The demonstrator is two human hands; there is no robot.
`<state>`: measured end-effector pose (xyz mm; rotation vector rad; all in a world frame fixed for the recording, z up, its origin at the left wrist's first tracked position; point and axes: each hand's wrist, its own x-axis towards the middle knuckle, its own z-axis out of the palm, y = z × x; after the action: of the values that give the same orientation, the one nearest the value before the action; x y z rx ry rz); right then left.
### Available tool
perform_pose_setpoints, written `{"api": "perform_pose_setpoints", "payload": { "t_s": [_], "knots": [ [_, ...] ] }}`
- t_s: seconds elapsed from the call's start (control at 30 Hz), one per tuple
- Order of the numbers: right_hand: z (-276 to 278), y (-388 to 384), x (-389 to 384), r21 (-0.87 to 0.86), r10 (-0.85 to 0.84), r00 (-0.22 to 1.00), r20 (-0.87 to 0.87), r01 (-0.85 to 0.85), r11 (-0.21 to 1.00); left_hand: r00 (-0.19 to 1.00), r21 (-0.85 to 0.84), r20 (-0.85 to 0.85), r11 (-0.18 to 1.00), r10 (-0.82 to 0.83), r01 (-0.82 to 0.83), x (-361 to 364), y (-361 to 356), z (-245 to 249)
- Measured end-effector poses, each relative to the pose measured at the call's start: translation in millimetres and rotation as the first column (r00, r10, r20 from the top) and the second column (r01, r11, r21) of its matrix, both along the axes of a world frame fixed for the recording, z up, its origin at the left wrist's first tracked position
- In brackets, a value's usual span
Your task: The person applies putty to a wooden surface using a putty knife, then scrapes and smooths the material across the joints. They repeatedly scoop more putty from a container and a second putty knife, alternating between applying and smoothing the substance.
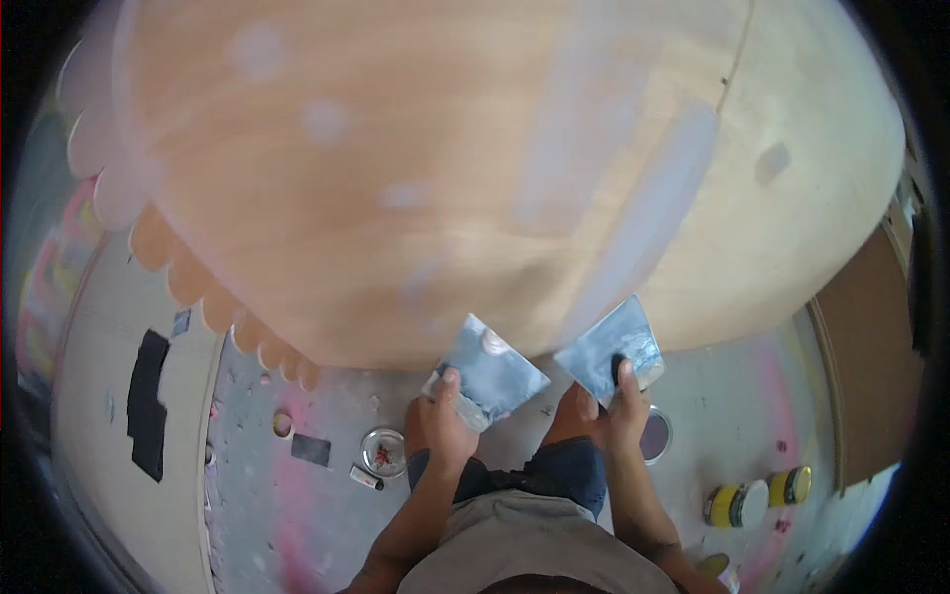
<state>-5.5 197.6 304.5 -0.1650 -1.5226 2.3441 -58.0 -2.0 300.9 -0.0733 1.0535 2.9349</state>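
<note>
My left hand is closed around a flat metal putty spreader, its thumb on the near corner. A small pale dab of filler sits near the top of that blade. In my right hand is a second metal putty spreader, smeared with whitish residue and held with the thumb over a dark spot. The two blades are close together but apart, in front of the lower edge of a large wooden panel. Pale filler streaks and spots mark the panel.
On the floor, left of my legs, are a round clear dish, a small white tube and a dark rectangular piece. Yellow-labelled cans lie at the right. A scalloped edge runs down the panel's left side, and a brown board stands far right.
</note>
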Motion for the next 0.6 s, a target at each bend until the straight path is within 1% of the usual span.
{"api": "perform_pose_setpoints", "payload": {
  "t_s": [0.03,0.07,0.1,0.17,0.2,0.23,0.27,0.3,0.37,0.4,0.43,0.47,0.5,0.53,0.57,0.6],
  "knots": [
    [20.7,-13.0,8.8,-0.348,-0.018,0.999,-0.046,0.001,0.937,1.0,-0.005,-0.007,1.0,0.029,-0.029,-3.3,3.9,0.7],
    [29.2,-28.2,10.6,-0.253,-0.096,0.994,-0.05,0.081,0.964,0.998,-0.022,-0.02,0.998,0.065,-0.065,-5.6,8.1,-12.1],
    [39.4,-43.0,9.6,-0.236,-0.14,0.99,0.034,0.144,0.961,0.999,-0.032,-0.018,0.999,0.031,-0.032,-3.5,11.4,-17.1],
    [39.3,-45.5,8.3,-0.249,-0.077,0.997,0.014,0.078,0.965,0.961,-0.279,-0.266,0.948,0.078,-0.154,-0.8,17.6,-18.9],
    [41.2,-43.0,7.7,-0.256,-0.096,0.995,0.019,0.098,0.962,0.963,-0.288,-0.263,0.948,0.056,-0.134,2.0,14.7,-17.4],
    [45.2,-37.4,4.8,-0.223,-0.126,0.99,0.064,0.137,0.965,0.889,-0.57,-0.447,0.798,-0.1,-0.197,4.2,10.2,-5.5],
    [50.2,-31.2,2.1,-0.188,-0.153,0.982,0.108,0.171,0.967,0.777,-0.76,-0.551,0.566,-0.303,-0.318,3.7,6.0,1.6],
    [57.3,-23.9,1.9,-0.193,-0.163,0.98,0.111,0.183,0.964,0.775,-0.764,-0.548,0.565,-0.315,-0.31,0.1,2.3,2.5],
    [76.1,-7.8,-2.4,0.039,-0.181,0.983,0.031,0.18,0.983,0.643,-0.813,-0.582,0.34,-0.497,-0.473,-8.5,-5.0,3.9],
    [83.3,-1.5,-9.9,0.036,-0.19,0.981,0.033,0.188,0.981,0.64,-0.814,-0.58,0.341,-0.504,-0.469,-10.1,-7.5,3.0],
    [91.0,4.9,-18.3,0.141,-0.253,0.966,-0.056,0.259,0.956,0.653,-0.824,-0.565,0.394,-0.505,-0.409,-10.6,-10.5,1.7],
    [98.1,11.6,-27.1,0.24,-0.302,0.941,-0.152,0.332,0.912,0.665,-0.827,-0.55,0.443,-0.505,-0.347,-10.4,-13.2,-0.2],
    [103.2,24.9,-34.0,0.478,-0.265,0.954,-0.137,0.298,0.826,0.662,-0.827,-0.549,0.444,-0.51,-0.345,-8.9,-16.3,-4.1],
    [107.7,37.6,-40.7,0.685,-0.232,0.966,-0.111,0.243,0.687,0.701,-0.842,-0.521,0.427,-0.486,-0.33,-6.1,-20.1,-10.1],
    [115.6,41.8,-49.8,0.682,-0.236,0.965,-0.111,0.247,0.688,0.739,-0.856,-0.492,0.409,-0.46,-0.315,-4.3,-21.4,-15.2],
    [126.3,40.3,-60.3,0.864,-0.243,0.902,-0.358,0.418,0.279,0.738,-0.856,-0.493,0.411,-0.462,-0.314,-2.8,-18.7,-19.4]
  ]
}}
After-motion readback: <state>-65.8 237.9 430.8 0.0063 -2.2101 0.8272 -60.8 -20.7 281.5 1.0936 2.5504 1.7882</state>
